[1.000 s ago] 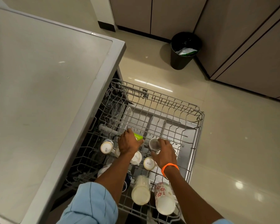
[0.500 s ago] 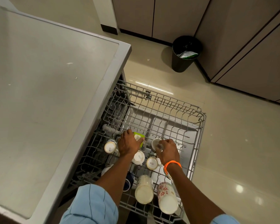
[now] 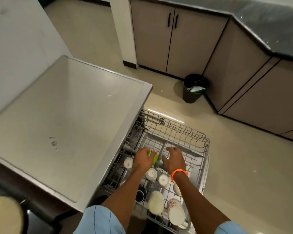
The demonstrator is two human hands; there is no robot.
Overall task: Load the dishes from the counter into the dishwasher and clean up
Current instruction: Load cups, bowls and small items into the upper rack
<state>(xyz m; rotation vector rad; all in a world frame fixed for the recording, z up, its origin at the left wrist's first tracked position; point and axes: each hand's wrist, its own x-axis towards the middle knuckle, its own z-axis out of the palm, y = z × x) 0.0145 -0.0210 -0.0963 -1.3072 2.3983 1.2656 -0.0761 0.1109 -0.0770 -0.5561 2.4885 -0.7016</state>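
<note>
The dishwasher's wire rack (image 3: 184,132) is pulled out over the floor, to the right of the steel counter. My left hand (image 3: 142,160) grips a lime-green cup (image 3: 154,157) in the rack's middle row. My right hand (image 3: 174,160) is just to its right, fingers spread and relaxed over the wires; whatever lies under its palm is hidden. Nearer me, small white cups (image 3: 151,173) stand upside down. A tall white tumbler (image 3: 156,204), a floral mug (image 3: 176,211) and a dark blue cup (image 3: 140,194) fill the rack's near end.
The steel counter top (image 3: 66,124) fills the left side, its edge right against the rack. A black bin (image 3: 194,87) stands on the tiled floor by the beige cabinets (image 3: 176,39). A dark worktop (image 3: 269,27) runs along the right. A blurred cream round object (image 3: 3,215) sits at the bottom left.
The view has tilted up and pulled back. My right hand, which held a small cup, now has its fingers spread. My left hand stays on the green cup.
</note>
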